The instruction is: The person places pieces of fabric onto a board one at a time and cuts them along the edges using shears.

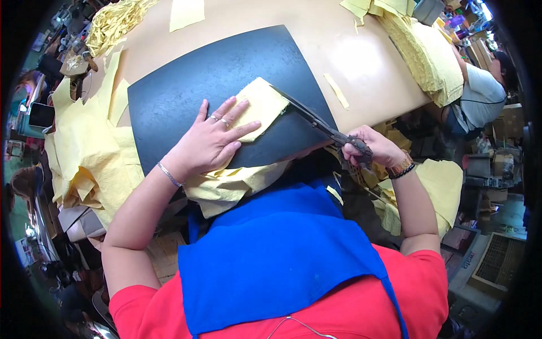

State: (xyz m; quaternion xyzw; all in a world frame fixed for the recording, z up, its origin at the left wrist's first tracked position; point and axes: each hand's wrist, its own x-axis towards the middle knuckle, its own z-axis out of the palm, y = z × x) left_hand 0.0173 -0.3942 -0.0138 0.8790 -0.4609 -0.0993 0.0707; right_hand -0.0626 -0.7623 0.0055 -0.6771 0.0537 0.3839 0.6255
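My left hand [217,133] lies with fingers spread, pressing on a small stack of yellow cloth [258,104] atop a black board [209,73]. In my right hand [370,148] is a pair of dark scissors [316,120], gripped by the handles. The blades point up and left, and their tips meet the right edge of the yellow cloth. Whether the blades are parted is hard to make out. More yellow cloth [226,186] hangs below the board's near edge, over the blue apron [271,260].
Large yellow cloth sheets [96,158] drape at the left, with a crumpled heap [116,25] behind. A thick cloth stack [423,59] stands at the table's [316,34] right edge, near another person [480,101]. A thin strip [337,90] lies right of the board.
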